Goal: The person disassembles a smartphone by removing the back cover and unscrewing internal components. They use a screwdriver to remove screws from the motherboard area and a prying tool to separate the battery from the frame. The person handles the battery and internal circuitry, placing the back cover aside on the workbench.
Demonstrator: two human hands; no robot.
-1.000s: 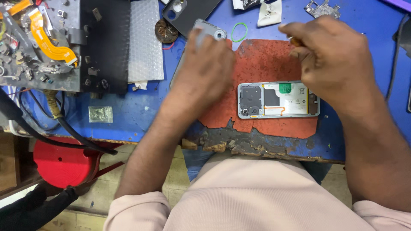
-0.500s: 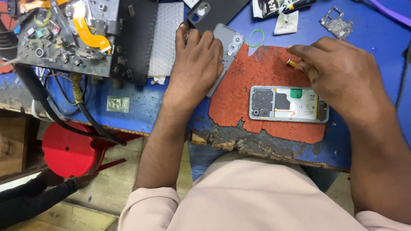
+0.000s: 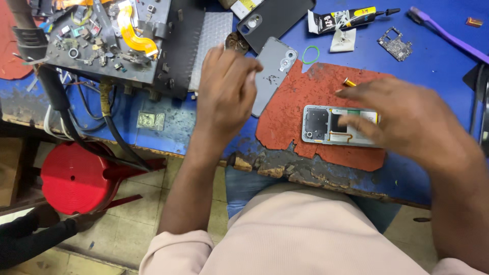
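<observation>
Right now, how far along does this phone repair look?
Done: the grey back cover is off, lying left of the opened phone on the red mat. In hand: the left hand rests by the cover; the blurred right hand hovers over the phone. Left: the phone remains uncovered.

My right hand [image 3: 407, 122] is motion-blurred & covers the open phone's [image 3: 326, 125] right end. Can't tell if it grips the screwdriver [image 3: 349, 82]. Specks on the grey cover [image 3: 272, 74] too small to ID. Purple tool [image 3: 448, 35] cut off by the edge.
</observation>
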